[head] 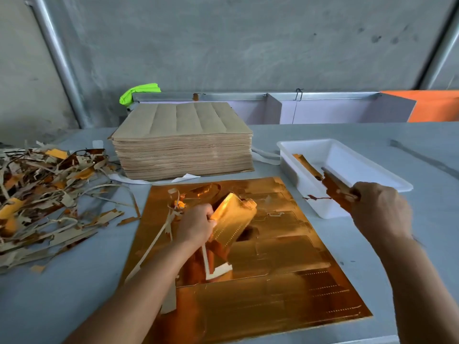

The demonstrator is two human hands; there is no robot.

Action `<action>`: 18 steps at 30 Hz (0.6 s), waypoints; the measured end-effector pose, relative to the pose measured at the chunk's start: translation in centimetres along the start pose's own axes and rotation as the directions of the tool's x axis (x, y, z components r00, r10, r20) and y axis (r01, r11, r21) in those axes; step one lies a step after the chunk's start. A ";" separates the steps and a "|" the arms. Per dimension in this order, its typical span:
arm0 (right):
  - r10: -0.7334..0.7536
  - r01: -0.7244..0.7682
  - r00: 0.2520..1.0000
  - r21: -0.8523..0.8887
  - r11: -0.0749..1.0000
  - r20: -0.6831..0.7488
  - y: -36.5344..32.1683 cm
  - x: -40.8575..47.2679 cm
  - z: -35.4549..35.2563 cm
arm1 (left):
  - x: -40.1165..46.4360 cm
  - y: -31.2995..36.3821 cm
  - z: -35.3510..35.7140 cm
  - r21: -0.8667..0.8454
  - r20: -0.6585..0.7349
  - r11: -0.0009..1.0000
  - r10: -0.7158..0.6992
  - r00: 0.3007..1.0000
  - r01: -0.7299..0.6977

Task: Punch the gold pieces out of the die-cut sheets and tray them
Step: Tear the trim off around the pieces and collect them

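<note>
Nearest, shiny gold die-cut cardboard sheet (285, 281); left hand (196, 225) gripping punched gold piece (233, 217), right hand (380, 207) holding dark gold piece (334, 187) over white plastic tray (347, 155), probably for dropping.

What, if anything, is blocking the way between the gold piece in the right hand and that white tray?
Nothing visible. The right hand holds its gold piece over the near rim of the white tray. The tray is open on top, with one gold piece inside at its left end.
</note>
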State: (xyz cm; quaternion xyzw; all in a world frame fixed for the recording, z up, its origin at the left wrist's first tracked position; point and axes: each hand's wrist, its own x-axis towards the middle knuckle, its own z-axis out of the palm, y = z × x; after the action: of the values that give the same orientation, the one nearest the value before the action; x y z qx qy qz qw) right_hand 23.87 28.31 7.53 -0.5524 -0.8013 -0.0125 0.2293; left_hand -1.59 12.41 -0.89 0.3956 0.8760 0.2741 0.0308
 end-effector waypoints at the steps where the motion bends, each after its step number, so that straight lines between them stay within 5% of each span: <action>1: -0.001 0.002 1.000 -0.041 0.999 0.030 0.1 0.0 -0.3 | 0.2 -0.2 -0.5 0.038 -0.056 0.999 -0.024 0.998 0.026; 3: -0.010 0.010 0.995 -0.002 1.000 0.096 0.0 -0.1 -0.8 | 0.6 -0.8 -1.4 0.033 -0.124 0.996 -0.075 0.989 0.080; 6: -0.015 -0.078 0.965 0.341 0.937 0.262 -0.6 -0.2 -0.9 | 1.2 -1.5 -2.4 -0.086 -0.139 0.991 -0.116 0.983 0.104; 8: 0.019 -0.168 0.945 0.435 0.885 0.325 -1.7 -0.6 -0.6 | 1.1 -1.5 -2.9 -0.272 -0.087 0.955 -0.144 0.986 0.115; 11: -0.003 -0.194 0.936 0.525 0.829 0.352 -4.5 -1.6 1.2 | 0.6 -0.9 -3.4 -0.582 0.050 0.801 -0.139 0.989 0.142; 15: -0.003 -0.304 0.912 0.681 0.667 0.410 -7.8 -2.5 3.1 | 0.4 -0.3 -3.5 -0.685 0.121 0.692 -0.197 0.973 0.226; 18: 0.025 -0.332 0.916 0.721 0.608 0.401 -8.8 -2.4 3.6 | 0.6 -0.4 -3.6 -0.773 0.235 0.504 -0.338 0.911 0.386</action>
State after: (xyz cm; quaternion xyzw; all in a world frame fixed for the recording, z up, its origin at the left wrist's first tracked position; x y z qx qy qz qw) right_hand 15.47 23.80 5.42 -0.4701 -0.6942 0.4563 0.2980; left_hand -3.25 10.98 2.06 0.1533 0.7172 0.6167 0.2860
